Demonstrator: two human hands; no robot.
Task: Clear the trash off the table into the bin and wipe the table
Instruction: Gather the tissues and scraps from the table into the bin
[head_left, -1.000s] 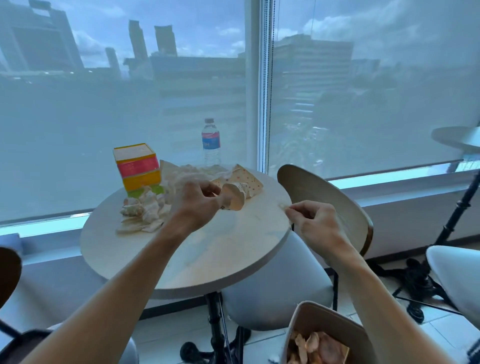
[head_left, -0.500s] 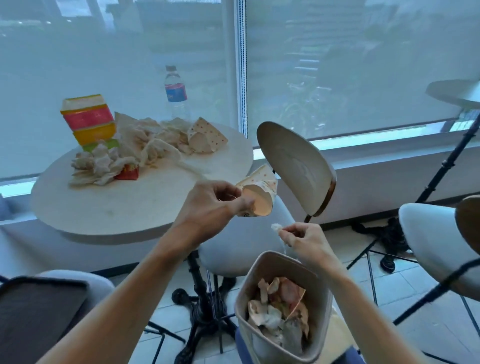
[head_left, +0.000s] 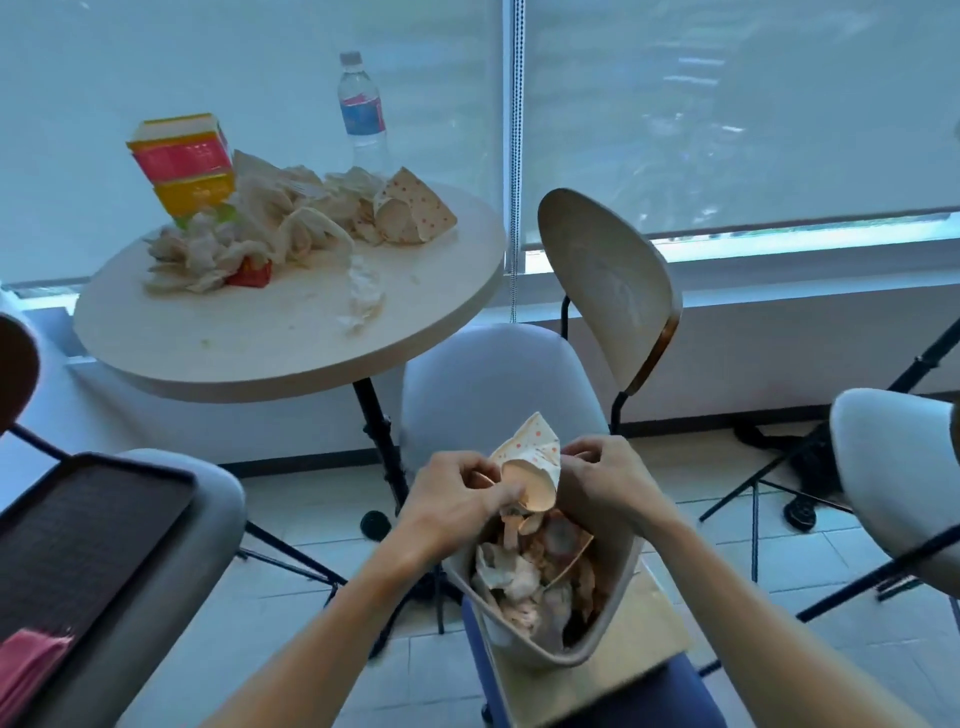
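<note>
Both pinching the crumpled dotted wrapper (head_left: 535, 462) over the bin (head_left: 618, 618) — left hand (head_left: 457, 493), right hand (head_left: 605, 480) — needing pushing down, then letting go.

cool daylight through the window blinds (head_left: 727, 104), soft focus, wide-angle edge bending.

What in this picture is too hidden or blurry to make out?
Head view:
- Print on the carton and bottle label: blurred.
- Bin bottom: covered by trash.
- Right hand fingertips: behind the cup.
- Pink thing: cut off by the left edge.
</note>
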